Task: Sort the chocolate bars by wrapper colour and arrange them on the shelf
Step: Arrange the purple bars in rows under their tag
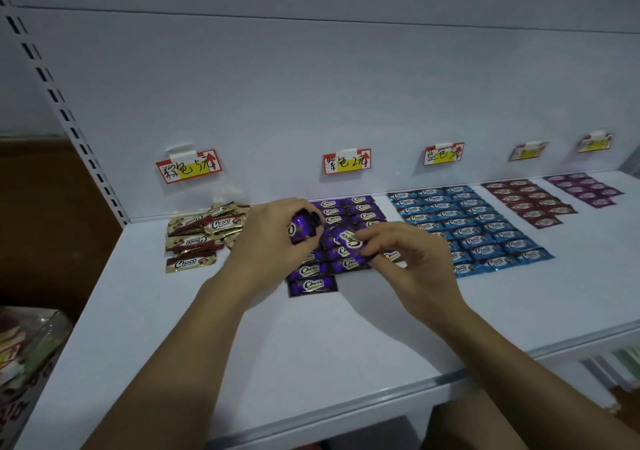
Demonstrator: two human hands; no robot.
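While the left hand (pixel 273 242) grips purple bars (pixel 300 231), the right hand (pixel 415 266) pinches a single bar (pixel 348 240) above the shelf (pixel 311 345).

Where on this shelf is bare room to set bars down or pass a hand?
The shelf is bare along its front edge, ahead of every group, and left of the gold pile toward the slotted upright. Crowded: the purple rows nearly abut the blue grid, with left hand and right hand over them.

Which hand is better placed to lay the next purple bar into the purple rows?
Probably the right hand: it pinches a single purple bar just above the purple rows, while the left hand grips a bundle of purple bars.
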